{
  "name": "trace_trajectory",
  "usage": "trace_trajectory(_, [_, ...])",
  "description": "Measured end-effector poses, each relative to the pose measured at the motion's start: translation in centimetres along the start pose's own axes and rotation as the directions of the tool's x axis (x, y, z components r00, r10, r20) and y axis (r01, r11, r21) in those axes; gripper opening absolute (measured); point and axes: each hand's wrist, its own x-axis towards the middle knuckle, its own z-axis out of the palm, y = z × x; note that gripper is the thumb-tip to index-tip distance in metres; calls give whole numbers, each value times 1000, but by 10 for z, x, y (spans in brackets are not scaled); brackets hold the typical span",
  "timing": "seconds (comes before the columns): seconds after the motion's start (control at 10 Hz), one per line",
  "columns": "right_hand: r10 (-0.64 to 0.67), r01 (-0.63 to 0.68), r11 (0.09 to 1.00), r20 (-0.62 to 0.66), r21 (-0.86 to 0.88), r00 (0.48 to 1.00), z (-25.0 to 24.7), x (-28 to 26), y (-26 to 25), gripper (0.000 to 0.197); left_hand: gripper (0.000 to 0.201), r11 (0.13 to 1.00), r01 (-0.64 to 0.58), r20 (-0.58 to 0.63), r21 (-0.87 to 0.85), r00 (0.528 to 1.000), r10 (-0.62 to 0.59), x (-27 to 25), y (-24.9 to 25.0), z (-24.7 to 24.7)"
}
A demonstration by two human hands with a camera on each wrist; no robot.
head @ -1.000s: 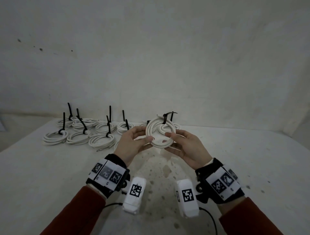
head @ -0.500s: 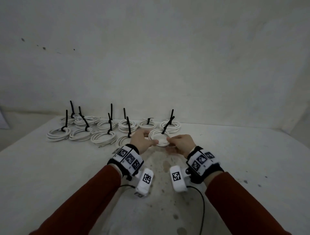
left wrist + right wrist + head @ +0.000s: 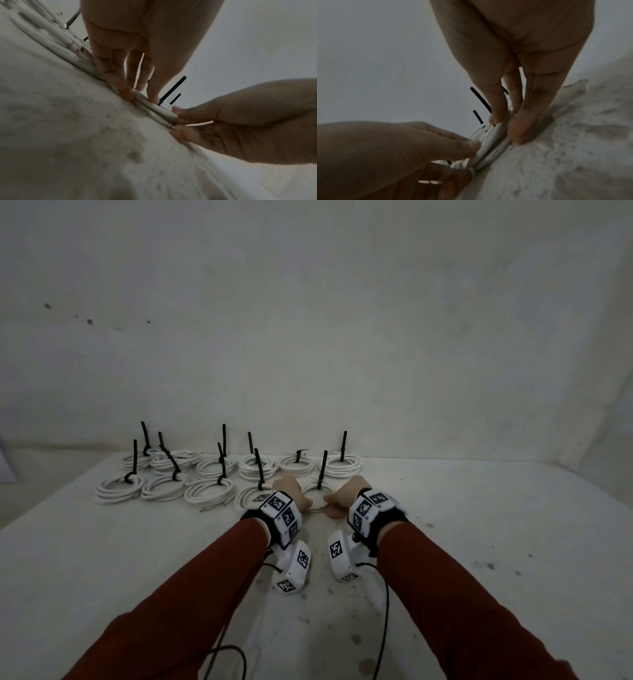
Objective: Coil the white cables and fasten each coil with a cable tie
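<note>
A white cable coil with an upright black cable tie lies flat on the table at the right end of the front row. My left hand pinches its left rim and my right hand pinches its right rim. In the left wrist view my left hand has thumb and fingers on either side of the coil's strands, and my right hand grips them from the right. The right wrist view shows my right hand and left hand both holding the coil.
Several tied white coils lie in two rows at the back left, black tie tails sticking up. The nearest coil touches my left wrist. A pale wall rises behind the stained white table. Black camera leads trail toward me.
The coil was held up, tilted, in front of me. Both hands have carried it forward and down until it lies flat on the table beside the front row.
</note>
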Motion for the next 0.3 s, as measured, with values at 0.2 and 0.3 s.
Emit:
trace_trajectory(0.2, [-29,27,997,-40,-70,999,-2,-10,6,34,32,995,-35,33,94,999,32,-4,-2,3])
trace_trajectory(0.3, [-8,9,999,12,-34,1000,-6,-14,16,23,36,994,-94,10,62,996,93,-11,-8,5])
